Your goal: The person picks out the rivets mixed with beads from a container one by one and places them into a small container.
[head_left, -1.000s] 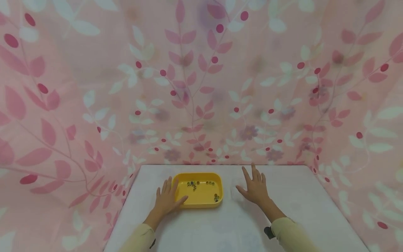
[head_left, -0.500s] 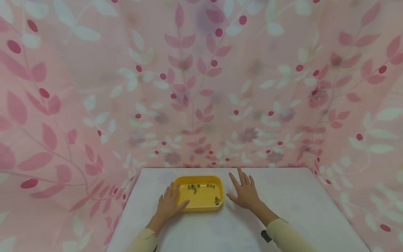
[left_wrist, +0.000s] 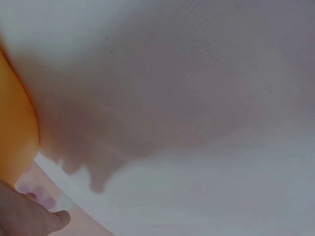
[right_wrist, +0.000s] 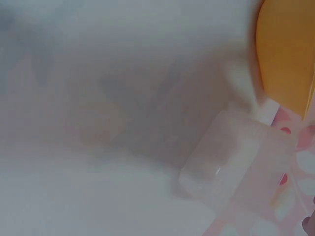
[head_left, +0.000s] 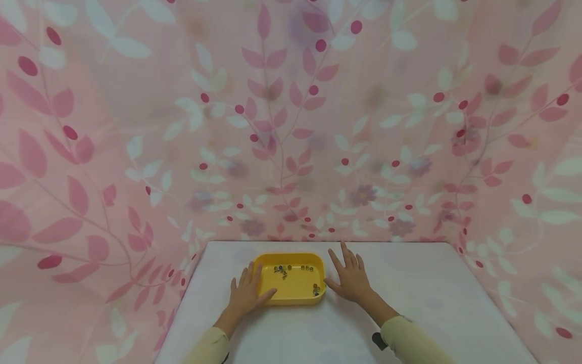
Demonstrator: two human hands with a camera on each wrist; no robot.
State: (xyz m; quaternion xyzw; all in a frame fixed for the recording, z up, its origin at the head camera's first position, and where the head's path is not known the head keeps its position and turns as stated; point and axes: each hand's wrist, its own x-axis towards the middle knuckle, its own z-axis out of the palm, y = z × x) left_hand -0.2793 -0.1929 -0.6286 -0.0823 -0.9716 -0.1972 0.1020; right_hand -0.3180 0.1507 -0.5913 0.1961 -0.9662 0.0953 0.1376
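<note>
A yellow tray lies on the white table with several small glassy marbles in it, grouped at the back and in the front right corner. My left hand is at the tray's left rim, fingers spread and thumb over the near rim. My right hand hovers or rests just right of the tray, fingers spread; contact is unclear. In the right wrist view a translucent box-like container stands beside the tray; in the head view I cannot make it out. Neither hand grips anything.
The white tabletop ends at a pink leaf-patterned cloth behind and on both sides. The left wrist view shows the tray's side and a hand shadow on the table.
My right hand has moved left, closer to the tray's right rim, over where the clear container showed. The left hand stays at the left rim. The marbles have not moved within the tray.
</note>
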